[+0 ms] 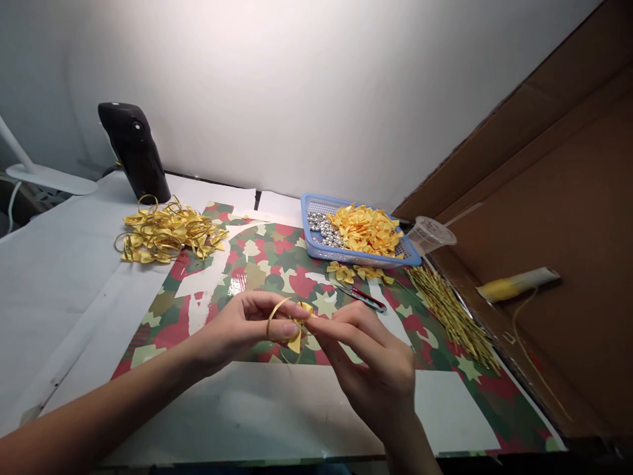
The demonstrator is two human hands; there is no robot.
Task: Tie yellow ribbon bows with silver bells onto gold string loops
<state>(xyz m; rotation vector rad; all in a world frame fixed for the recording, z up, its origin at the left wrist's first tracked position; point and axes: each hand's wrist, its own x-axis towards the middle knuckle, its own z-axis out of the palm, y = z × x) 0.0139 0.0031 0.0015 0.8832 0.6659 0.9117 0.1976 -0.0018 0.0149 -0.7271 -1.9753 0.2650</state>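
So I've got the yellow bow (295,342) pinched in my left hand (242,323), long axis kinda running away from me, with my right hand (373,353) up against its right side, fingers narrowed, can't tell if they're gripping.

Legible inscriptions, none: tall, black, waisted, upright object (136,155) with a small pale spot, not decipherable as a sign; clear, round plastic tub (426,235) with reddish marks, too small to read.
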